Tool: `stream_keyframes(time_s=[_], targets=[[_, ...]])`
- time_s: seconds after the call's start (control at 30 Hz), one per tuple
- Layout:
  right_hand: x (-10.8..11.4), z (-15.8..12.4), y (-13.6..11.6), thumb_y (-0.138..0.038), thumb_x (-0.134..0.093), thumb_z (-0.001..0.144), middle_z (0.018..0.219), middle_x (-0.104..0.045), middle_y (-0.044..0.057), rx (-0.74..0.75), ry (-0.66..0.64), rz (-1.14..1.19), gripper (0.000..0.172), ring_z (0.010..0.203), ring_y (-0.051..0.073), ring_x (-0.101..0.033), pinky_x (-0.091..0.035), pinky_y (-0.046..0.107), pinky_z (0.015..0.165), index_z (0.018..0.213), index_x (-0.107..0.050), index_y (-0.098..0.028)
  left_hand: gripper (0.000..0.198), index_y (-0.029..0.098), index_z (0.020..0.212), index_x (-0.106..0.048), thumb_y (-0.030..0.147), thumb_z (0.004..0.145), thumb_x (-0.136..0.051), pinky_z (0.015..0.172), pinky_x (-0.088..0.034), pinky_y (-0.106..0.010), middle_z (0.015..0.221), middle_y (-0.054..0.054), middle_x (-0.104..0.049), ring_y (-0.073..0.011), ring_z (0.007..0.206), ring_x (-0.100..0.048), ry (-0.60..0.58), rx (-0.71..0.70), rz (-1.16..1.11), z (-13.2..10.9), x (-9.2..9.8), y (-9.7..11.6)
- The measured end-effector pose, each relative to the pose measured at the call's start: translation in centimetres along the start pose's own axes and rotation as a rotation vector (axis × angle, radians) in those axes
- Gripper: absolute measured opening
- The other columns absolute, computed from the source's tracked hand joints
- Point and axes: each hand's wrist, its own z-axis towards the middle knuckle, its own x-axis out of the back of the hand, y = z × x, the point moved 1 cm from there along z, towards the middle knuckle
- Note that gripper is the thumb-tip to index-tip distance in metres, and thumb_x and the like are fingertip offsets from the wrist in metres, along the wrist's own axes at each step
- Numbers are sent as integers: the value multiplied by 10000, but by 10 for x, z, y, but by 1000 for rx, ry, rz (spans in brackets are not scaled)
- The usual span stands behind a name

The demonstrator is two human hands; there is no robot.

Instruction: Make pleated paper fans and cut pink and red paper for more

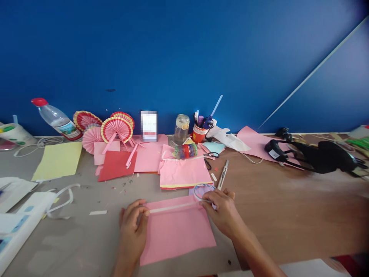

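Note:
A sheet of pink paper [177,234] lies on the table in front of me. Across its upper part runs a strip of whitish tape [173,207], stretched between my two hands. My left hand [133,227] is closed at the sheet's left edge, pinching the strip's free end. My right hand [223,209] grips the tape roll [198,188] near the sheet's upper right corner. Just beyond the roll rests a utility knife [223,175]. Behind the sheet sits a folded pink paper stack [184,173] with a yellow edge, a colourful cylinder [186,151] on top.
Pink and red folded paper fans [117,130] stand at the back left beside a tilted bottle [59,119]. A phone [149,126], a glass jar [181,129] and a red cup of tools [199,134] line the blue wall. A black strapped device [317,156] lies right.

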Motion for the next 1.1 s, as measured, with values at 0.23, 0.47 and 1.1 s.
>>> stream_keyframes(time_s=[0.23,0.47,1.1], targets=[[-2,-3,-1,-106,-448,801,737,-677,15,19,42,-55,206,710,164,-567,-231,313,707,822,-624,-211,214,242,716,-593,351,840,-457,1104,-65,-555,1107,-72,-658,-240,1043,-564,-14,44,71,-6,-9,-1],[-8,-3,4,-144,-471,837,686,-682,25,-23,147,-199,173,715,182,-570,-218,329,710,761,-614,-205,214,241,708,-599,329,841,-457,1103,-52,-567,1100,-71,-654,-248,1022,-567,42,37,108,-4,-9,2],[-20,-1,4,-82,-453,762,687,-683,24,19,193,-171,222,678,172,-558,-216,328,701,808,-634,-203,159,241,733,-617,268,830,-493,1103,-79,-555,1059,-72,-660,-252,1000,-558,144,-1,231,0,-8,-4]])
